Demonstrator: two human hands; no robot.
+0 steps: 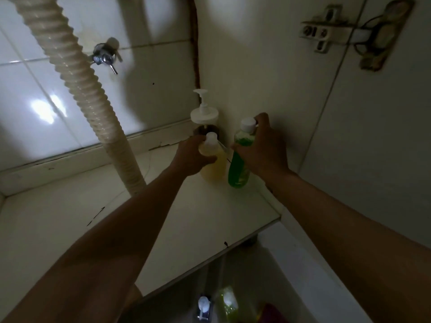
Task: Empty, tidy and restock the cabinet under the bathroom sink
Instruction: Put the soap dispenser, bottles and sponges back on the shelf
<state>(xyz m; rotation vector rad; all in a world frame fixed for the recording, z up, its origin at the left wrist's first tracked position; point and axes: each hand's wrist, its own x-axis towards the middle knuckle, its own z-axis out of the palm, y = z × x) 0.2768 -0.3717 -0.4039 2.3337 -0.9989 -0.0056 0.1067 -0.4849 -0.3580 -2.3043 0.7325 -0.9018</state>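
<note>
Both my arms reach into the cabinet toward its back right corner. My left hand (pixel 190 157) grips a pale yellow bottle (pixel 213 167) with a white cap, which stands on the white cabinet floor (pixel 70 220). Beside it, my right hand (pixel 263 145) holds a green bottle (pixel 239 170) near its white cap; the bottle leans a little to the left, and I cannot tell whether its base touches the floor. A white pump dispenser (pixel 204 113) stands just behind both bottles, against the right side wall.
A ribbed cream drain hose (pixel 81 85) runs down through the cabinet floor left of the bottles. A metal valve (pixel 105 57) sticks out of the tiled back wall. A door hinge (pixel 324 31) is at upper right. Below the cabinet edge stand more bottles (pixel 227 304).
</note>
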